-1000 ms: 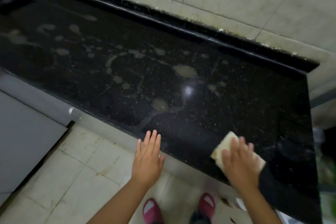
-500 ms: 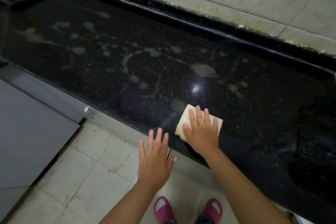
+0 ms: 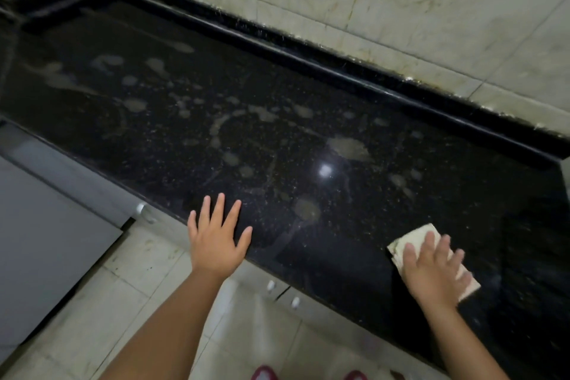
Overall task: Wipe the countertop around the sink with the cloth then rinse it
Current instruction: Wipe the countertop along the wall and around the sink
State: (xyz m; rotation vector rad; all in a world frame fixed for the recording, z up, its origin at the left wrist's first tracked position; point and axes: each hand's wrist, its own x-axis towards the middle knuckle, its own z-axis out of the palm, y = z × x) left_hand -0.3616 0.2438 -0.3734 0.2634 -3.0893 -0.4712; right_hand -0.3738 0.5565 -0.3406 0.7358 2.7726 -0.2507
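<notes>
Right hand [image 3: 433,268], fingers spread and nearly straight, presses flat on the folded pale cloth [image 3: 410,241], which lies on the black speckled table [image 3: 277,139] near its front edge; motion blur softens the fingers. Left hand [image 3: 217,241], well apart from the cloth, is spread wide and empty at the table's front edge, arm extended. Pale smears [image 3: 348,148] lie beyond both hands. No legible writing.

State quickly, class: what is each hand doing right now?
Left hand: open, fingers spread, holding nothing.
Right hand: open, flat, pressing the cloth on the countertop.
</notes>
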